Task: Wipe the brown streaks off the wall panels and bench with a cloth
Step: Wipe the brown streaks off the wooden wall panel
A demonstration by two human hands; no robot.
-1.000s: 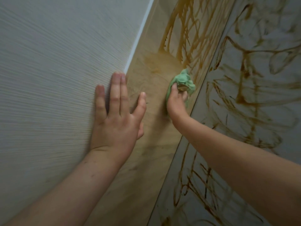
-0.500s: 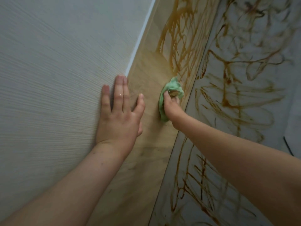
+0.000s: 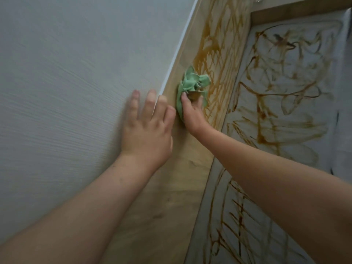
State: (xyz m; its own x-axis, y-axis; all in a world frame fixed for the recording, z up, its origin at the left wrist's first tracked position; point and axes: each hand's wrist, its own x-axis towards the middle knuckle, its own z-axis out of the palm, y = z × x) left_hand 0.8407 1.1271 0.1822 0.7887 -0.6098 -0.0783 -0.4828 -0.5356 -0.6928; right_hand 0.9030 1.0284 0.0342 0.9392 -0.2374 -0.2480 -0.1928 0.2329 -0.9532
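Observation:
A crumpled green cloth [image 3: 192, 83] is pressed against the tan wooden panel [image 3: 182, 180], and my right hand [image 3: 192, 113] grips it at the edge of the brown streaks [image 3: 215, 60]. The cloth's underside shows a brown stain. My left hand [image 3: 147, 128] lies flat with spread fingers on the pale grey wall panel [image 3: 76, 77], its fingertips reaching the white trim. Right of the wooden panel, a light grey surface [image 3: 285, 92] carries many brown streaks.
A white trim strip [image 3: 179, 46] divides the grey wall panel from the wooden one. A wooden edge [image 3: 297, 11] frames the streaked grey surface at the top right. The lower wooden panel shows only faint smears.
The view has shifted, showing more of the streaked grey surface. My right hand has moved the cloth up along the wooden panel, close to my left fingertips. My left hand stays flat on the wall.

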